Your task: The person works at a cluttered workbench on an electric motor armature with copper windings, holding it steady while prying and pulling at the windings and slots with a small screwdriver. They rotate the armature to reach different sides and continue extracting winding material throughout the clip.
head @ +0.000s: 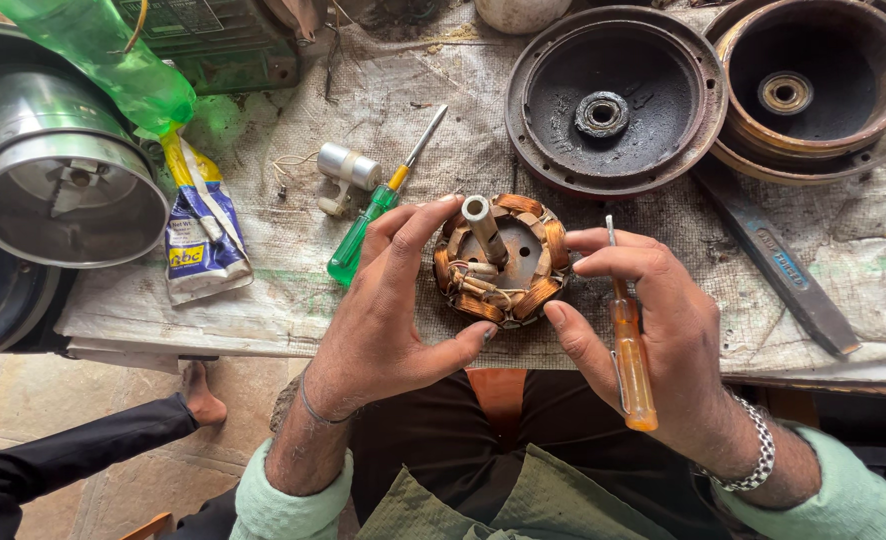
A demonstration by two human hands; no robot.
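Observation:
A round motor stator (503, 262) with copper wire coils and a grey metal shaft sticking up rests at the table's near edge. My left hand (388, 310) cups its left side, fingers touching the top and thumb below. My right hand (653, 335) grips an orange-handled screwdriver (631, 352) upright and also touches the stator's right side with its fingertips and thumb.
A green-handled screwdriver (368, 215) and a small silver capacitor (348, 168) lie left of the stator. Two rusty round housings (613, 95) (813, 85) sit at the back right, a flat file (783, 270) beside them. A metal drum (58, 170), green bottle (103, 60) and pouch (198, 235) are left.

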